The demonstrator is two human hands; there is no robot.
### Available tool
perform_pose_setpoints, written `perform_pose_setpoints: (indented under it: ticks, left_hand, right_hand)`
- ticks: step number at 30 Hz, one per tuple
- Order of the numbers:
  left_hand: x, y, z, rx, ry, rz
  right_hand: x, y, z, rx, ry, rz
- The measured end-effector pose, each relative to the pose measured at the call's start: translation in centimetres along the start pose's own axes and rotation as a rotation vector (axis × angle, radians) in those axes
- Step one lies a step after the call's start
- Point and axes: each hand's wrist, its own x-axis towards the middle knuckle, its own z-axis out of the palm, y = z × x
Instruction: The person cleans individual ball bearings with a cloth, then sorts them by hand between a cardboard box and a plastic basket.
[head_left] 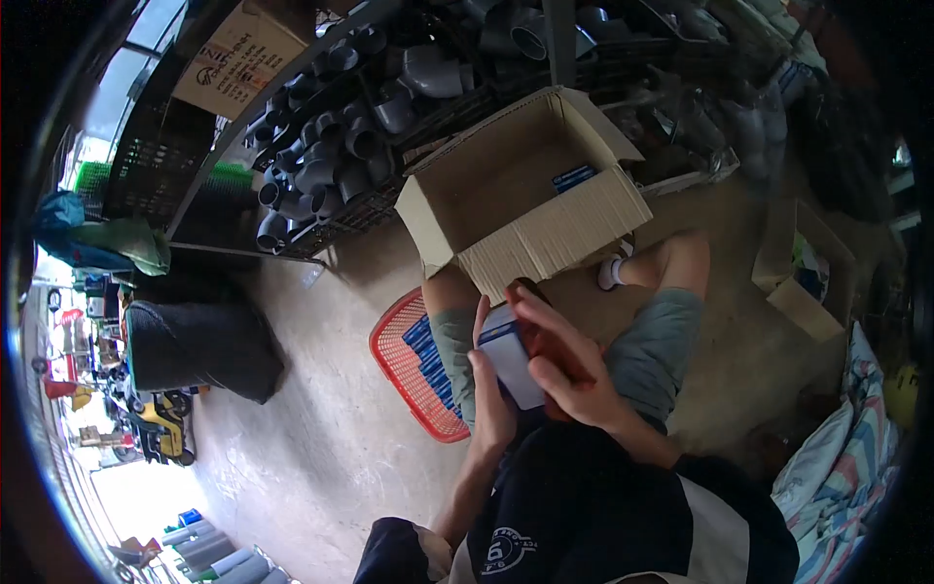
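Note:
Between my two hands, above my lap, is a small white and blue box (pixel 513 362). My left hand (pixel 493 394) presses along its left side, thumb near the top edge. My right hand (pixel 569 365) holds its right side, fingers pointing up and partly over a dark reddish surface. Just beyond stands a large open cardboard box (pixel 545 238), with a small blue box (pixel 573 178) inside it. A red plastic basket (pixel 397 375) sits on the floor beside my left leg and holds several blue boxes (pixel 435 365).
Shelves with grey pipe fittings (pixel 331 161) stand behind the cardboard box. A smaller open carton (pixel 803 268) is at the right, near a striped sack (pixel 842 467). A black roll (pixel 199 348) lies at the left. A closed carton (pixel 238 60) is at the upper left.

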Motion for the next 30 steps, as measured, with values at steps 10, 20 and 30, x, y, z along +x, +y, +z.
perform_pose_setpoints:
  ticks: [10, 20, 30]
  left_hand:
    - [-1.9, -1.9, -1.0, -0.062, 0.260, -0.098]
    - [-0.1, 0.7, -1.7, 0.288, 0.359, 0.118]
    - [-1.5, -1.7, -2.1, -0.038, 0.297, -0.058]
  right_hand:
    - [2.2, -0.8, 0.1, -0.543, -0.245, -0.327]
    - [-2.1, 0.6, 2.1, -0.498, -0.236, -0.101]
    - [2.7, -0.6, -0.1, -0.630, -0.249, -0.200]
